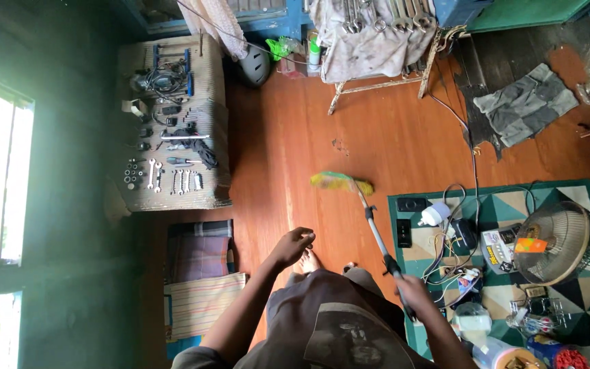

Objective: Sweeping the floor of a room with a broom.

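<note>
The right hand [414, 290] is clamped round the grey handle of a broom [370, 219] — its yellow-green bristle head rests on the wooden floor [288, 143], beside a patterned rug [582, 287]. The left hand [293, 244] hangs empty, fingers loosely curled — well apart.

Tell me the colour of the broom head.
Yellow and green, blurred, on the broom held by the right hand; head view.
</note>
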